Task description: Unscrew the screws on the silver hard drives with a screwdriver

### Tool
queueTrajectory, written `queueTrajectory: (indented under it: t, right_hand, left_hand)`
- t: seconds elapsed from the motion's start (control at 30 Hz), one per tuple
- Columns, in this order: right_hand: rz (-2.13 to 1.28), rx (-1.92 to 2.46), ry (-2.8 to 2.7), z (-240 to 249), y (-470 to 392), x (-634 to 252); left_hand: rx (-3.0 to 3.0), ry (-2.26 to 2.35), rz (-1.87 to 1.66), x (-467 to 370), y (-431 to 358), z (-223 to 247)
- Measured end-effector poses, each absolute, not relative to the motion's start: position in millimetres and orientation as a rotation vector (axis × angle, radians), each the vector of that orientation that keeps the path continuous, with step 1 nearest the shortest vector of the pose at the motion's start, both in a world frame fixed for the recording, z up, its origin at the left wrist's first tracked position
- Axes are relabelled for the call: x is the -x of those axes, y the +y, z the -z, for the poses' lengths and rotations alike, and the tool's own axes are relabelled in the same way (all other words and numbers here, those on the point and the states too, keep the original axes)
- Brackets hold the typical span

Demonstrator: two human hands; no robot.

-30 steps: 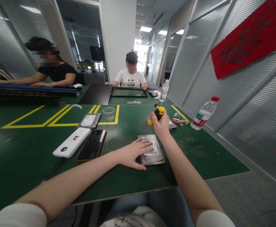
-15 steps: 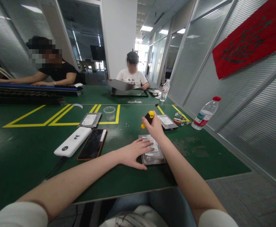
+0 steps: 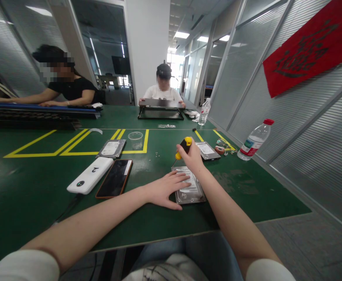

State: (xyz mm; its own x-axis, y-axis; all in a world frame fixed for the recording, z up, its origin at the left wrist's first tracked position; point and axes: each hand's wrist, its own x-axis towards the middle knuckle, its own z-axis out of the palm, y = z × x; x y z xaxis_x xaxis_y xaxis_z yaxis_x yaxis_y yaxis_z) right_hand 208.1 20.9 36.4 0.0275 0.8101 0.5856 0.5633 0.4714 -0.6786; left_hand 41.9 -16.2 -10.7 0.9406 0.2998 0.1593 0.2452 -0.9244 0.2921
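A silver hard drive (image 3: 194, 193) with a white label lies on the green table in front of me. My left hand (image 3: 166, 190) rests flat across its left side, fingers spread. My right hand (image 3: 193, 158) is wrapped round the yellow and black handle of a screwdriver (image 3: 186, 146). The screwdriver leans, with its thin shaft pointing down at the far left corner of the drive; I cannot make out whether the tip sits in a screw. Beyond the left hand, several tiny screws (image 3: 156, 155) are scattered on the table.
Left of the work lie a phone (image 3: 114, 179), a white power bank (image 3: 90, 175) with a cable, another hard drive (image 3: 111, 148) and a clear plastic cup (image 3: 135, 141). On the right are a third hard drive (image 3: 208, 151), a tape roll (image 3: 219, 150) and a water bottle (image 3: 255, 140). Two people sit across.
Both my hands, the screwdriver and the drive look almost unchanged. Across the table, the person in white has shifted a dark panel, now held level with both hands above a black frame.
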Motion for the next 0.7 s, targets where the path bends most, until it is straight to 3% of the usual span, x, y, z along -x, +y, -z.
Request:
queueTrajectory:
  t: [0.43, 0.7]
  right_hand:
    - [-0.441, 0.888, -1.644, -34.3, 26.6, -200.0]
    - [-0.227, 0.931, -1.692, -45.8, 24.2, -195.5]
  left_hand:
    - [-2.839, 0.392, -0.316, -42.3, -13.4, 15.9]
    - [-2.836, 0.368, -0.347, -41.2, -12.2, 19.1]
